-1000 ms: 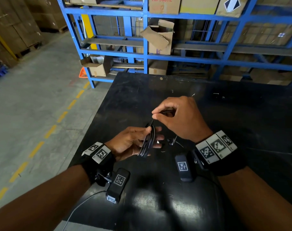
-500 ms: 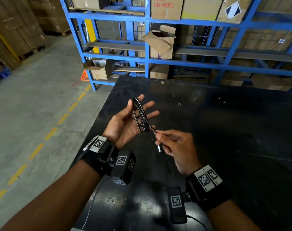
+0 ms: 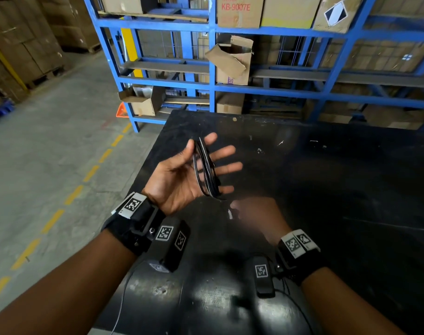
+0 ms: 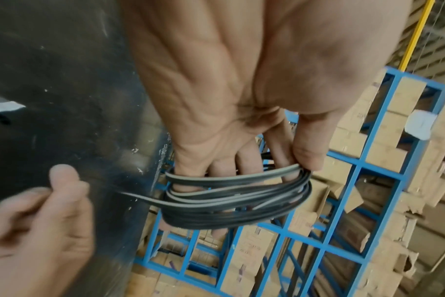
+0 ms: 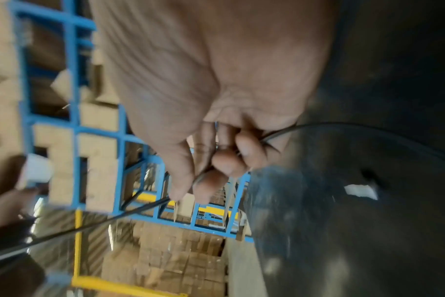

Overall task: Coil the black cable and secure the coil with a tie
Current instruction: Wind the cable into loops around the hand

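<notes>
From the head camera, the left hand [image 3: 186, 175] is held palm up over the near left part of the black table [image 3: 351, 189], fingers spread and nearly straight, with the black cable [image 3: 206, 170] wound in several loops across those fingers. Just nearer than that hand, the right hand [image 3: 256, 216] is smeared by motion over the same table; its grip cannot be read here, though a small pale speck shows at its fingertips. Beyond the table's far edge stands the blue rack [image 3: 213, 88] stacked with cardboard boxes. The left wrist camera shows the loops sitting around the four fingers, the thumb [image 4: 307, 154] bearing on the top of the bundle, and one strand running off toward the right hand at the lower left, with the table behind it. In the right wrist camera, the right hand's fingers [image 5: 226, 160] are curled and pinching a single strand of the cable, which runs out toward the left hand on one side and curves away over the table on the other. By my reading, coiling is well advanced but unfinished, since a free tail remains to wind. No tie around the coil is visible, so securing it seems wholly left to do.
</notes>
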Tool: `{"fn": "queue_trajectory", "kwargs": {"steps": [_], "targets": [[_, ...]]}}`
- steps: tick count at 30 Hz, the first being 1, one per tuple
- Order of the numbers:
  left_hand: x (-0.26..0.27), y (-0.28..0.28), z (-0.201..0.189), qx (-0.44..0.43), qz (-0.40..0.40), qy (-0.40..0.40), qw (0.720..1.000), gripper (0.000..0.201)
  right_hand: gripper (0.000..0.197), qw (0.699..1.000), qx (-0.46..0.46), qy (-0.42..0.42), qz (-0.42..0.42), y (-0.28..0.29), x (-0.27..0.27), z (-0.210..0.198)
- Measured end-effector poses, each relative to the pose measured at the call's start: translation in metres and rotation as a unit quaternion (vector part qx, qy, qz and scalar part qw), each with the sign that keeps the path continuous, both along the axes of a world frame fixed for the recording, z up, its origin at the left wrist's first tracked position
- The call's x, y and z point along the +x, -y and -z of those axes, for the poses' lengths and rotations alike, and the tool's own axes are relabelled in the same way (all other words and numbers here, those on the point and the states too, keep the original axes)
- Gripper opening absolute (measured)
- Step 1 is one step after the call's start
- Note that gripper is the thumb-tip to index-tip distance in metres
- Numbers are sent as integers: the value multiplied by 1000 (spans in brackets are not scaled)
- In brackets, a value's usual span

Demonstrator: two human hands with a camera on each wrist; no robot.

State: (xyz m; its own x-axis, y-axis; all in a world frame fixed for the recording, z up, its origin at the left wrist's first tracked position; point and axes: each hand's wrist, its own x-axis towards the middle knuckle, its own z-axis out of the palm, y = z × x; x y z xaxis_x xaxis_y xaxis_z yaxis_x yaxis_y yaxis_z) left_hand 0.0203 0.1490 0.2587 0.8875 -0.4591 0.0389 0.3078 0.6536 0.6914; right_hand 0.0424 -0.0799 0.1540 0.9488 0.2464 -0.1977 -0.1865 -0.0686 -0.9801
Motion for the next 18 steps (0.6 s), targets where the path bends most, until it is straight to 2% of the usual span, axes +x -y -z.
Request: {"fn": "queue_trajectory", "kwargs": {"steps": [2,4,7,9,12,18], "targets": [[-9,3,6,35,33,-14,999,45,22,993,-86,80,20,6,15,-11],[-16,5,13,82,60,-26,995,46,19,970,-168,176,10,12,29,-30],[-22,7,22,178,73,-34,981,50,11,926,-250,269,-89,12,42,-69],[-24,10,27,235,67,-43,969,53,7,886,-299,318,-157,7,45,-96],[-23,13,32,298,70,-48,951,51,6,855,-330,350,-193,-3,47,-119],[-17,10,36,344,63,-42,936,46,2,842,-333,375,-198,-13,38,-133]]}}
